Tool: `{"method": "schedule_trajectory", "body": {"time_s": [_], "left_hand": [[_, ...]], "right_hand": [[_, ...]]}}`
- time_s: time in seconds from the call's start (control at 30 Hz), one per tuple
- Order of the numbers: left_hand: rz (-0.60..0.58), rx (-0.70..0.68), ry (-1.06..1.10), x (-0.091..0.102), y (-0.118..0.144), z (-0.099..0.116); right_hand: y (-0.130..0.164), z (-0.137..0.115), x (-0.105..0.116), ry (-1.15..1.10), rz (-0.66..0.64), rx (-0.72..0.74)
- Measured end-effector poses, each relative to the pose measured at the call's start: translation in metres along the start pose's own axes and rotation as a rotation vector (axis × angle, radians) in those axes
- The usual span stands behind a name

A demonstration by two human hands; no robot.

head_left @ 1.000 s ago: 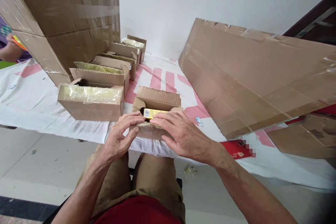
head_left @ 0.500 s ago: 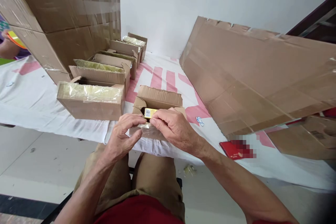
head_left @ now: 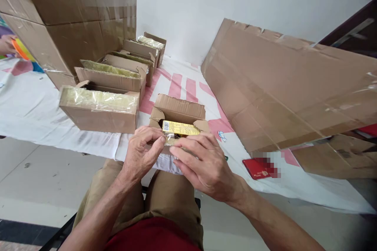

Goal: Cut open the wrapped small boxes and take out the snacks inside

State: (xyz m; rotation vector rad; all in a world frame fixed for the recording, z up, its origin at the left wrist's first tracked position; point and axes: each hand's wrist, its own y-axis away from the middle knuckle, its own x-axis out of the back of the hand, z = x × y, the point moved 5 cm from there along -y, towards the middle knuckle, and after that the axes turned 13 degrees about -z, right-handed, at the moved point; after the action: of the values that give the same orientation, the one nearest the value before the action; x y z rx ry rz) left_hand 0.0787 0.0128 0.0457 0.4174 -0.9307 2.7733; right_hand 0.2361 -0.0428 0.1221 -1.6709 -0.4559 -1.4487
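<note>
Since the last frame: right hand [head_left: 206, 160] shifts toward the wearer, baring more of the yellow box [head_left: 180, 127]; left hand [head_left: 141, 155] inches inward, thumb nearer the fingers. Yellow box lies inside the open carton [head_left: 179, 110], close to the counter's [head_left: 182, 88] near edge. Clock centred on that carton: left hand at 8, fingers bent, thumb and fingertips nearly meeting; right hand at 5, half open, fingers curled over the near side. Cannot tell whether either hand grips anything. Shiny film [head_left: 170, 138] shows between them, toward 7. Taped carton [head_left: 100, 115] at 9.

Judgement: work at the near rim seems in hand. Best to brace the carton with one hand, ease the film evenly, fingertips shallow, avoid pressing the wall toward 6.
</note>
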Motion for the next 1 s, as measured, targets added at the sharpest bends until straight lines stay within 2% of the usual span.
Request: {"method": "schedule_trajectory", "body": {"time_s": [0.17, 0.23, 0.33, 0.4, 0.57, 0.67, 0.77, 0.9, 0.97, 1.0], "left_hand": [[0.067, 0.130, 0.022, 0.008, 0.010, -0.002], [0.047, 0.042, 0.005, 0.012, 0.014, 0.004], [-0.080, -0.178, -0.183, 0.009, 0.017, 0.016], [-0.122, -0.254, -0.299, 0.006, 0.018, 0.018], [-0.120, -0.310, -0.416, 0.003, 0.017, 0.016], [-0.163, -0.307, -0.451, 0.003, 0.019, 0.015], [-0.213, -0.295, -0.456, 0.003, 0.020, 0.011], [-0.214, -0.281, -0.422, 0.002, 0.018, 0.007], [-0.213, -0.266, -0.398, 0.001, 0.016, 0.008], [-0.212, -0.260, -0.388, 0.000, 0.015, 0.008]], "right_hand": [[-0.012, 0.008, -0.025, 0.123, -0.125, -0.113], [-0.014, 0.012, -0.030, 0.092, -0.160, -0.143], [-0.013, 0.014, -0.033, 0.015, -0.179, -0.156], [-0.012, 0.014, -0.032, -0.006, -0.172, -0.162], [-0.010, 0.012, -0.034, 0.015, -0.129, -0.172], [-0.009, 0.008, -0.035, 0.004, -0.116, -0.173], [-0.007, 0.012, -0.026, -0.107, -0.146, -0.172], [-0.008, 0.048, -0.001, -0.359, -0.165, -0.252], [-0.011, 0.073, 0.003, -0.334, -0.213, -0.321], [-0.014, 0.083, 0.000, -0.288, -0.282, -0.335]]}}
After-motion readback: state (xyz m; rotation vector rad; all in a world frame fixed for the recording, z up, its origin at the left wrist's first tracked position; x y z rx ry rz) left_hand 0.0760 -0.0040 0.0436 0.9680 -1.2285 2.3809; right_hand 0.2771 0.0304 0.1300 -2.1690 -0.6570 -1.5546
